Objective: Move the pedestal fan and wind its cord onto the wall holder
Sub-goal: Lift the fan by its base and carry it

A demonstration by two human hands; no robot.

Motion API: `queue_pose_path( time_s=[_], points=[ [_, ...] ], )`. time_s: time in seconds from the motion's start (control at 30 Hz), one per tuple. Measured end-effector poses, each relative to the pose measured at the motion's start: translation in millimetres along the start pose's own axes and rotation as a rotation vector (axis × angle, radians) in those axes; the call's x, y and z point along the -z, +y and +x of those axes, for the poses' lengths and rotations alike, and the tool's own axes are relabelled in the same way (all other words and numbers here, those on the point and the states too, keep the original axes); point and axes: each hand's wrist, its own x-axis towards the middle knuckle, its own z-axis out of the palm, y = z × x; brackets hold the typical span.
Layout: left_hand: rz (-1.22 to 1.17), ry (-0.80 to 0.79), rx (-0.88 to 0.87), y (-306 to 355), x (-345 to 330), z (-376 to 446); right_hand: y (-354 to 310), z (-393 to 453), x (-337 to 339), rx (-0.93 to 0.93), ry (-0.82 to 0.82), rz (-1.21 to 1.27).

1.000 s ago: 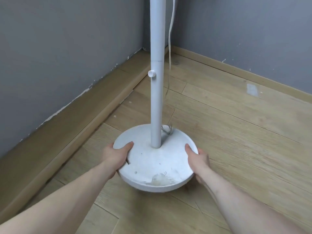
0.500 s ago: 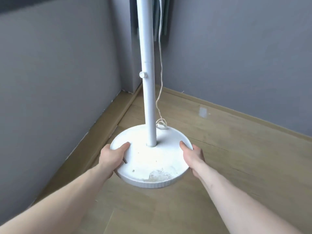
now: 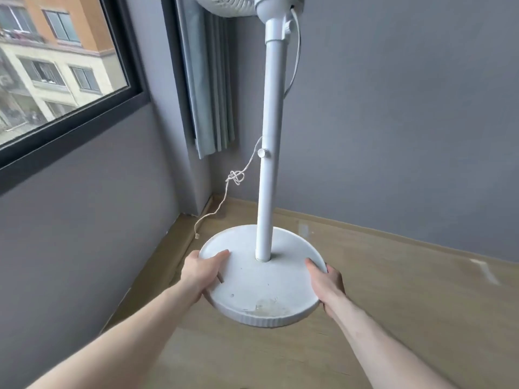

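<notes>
Both hands are on the pedestal fan (image 3: 271,141), one at each side of its round white base (image 3: 264,284). The left hand (image 3: 203,272) grips the base's left rim, thumb lying flat across the top surface and the other fingers tucked under the edge. The right hand (image 3: 325,284) mirrors it on the right rim, thumb on top, fingers curled beneath and mostly hidden. The hands are well apart, the full width of the base between them, and the white pole (image 3: 269,164) rises from the base's centre, midway between the two thumbs.

The base sits out in front of the person, above the wooden floor (image 3: 393,290); its ribbed near edge faces the camera, with a scuffed, stained patch on top close to that edge. Whether any of it touches the floor, I cannot tell. The pole leans slightly right as it climbs to the motor housing (image 3: 276,5) at the top edge of view, where part of the fan grille (image 3: 224,5) shows.

A thin cord (image 3: 234,176) hangs off the pole's left side by the small height knob (image 3: 262,153), knotted in a tangle, its loose end dangling near the base's left side. A white cable (image 3: 296,51) loops down from the motor behind the pole.

The fan is in a room corner: grey walls (image 3: 393,122), a curtain (image 3: 210,94) behind the pole, a dark-framed window (image 3: 64,66) to the left.
</notes>
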Motion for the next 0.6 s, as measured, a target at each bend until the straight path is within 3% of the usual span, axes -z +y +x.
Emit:
queue_pose_path(
  time_s=[0.43,0.6],
  points=[
    [-0.007,-0.260,-0.026,91,-143,31,-38,72,116,-0.039,0.196,0.075],
    [0.001,-0.327,-0.035,114,-225,15,-35,107,189,-0.062,0.263,0.115]
  ],
)
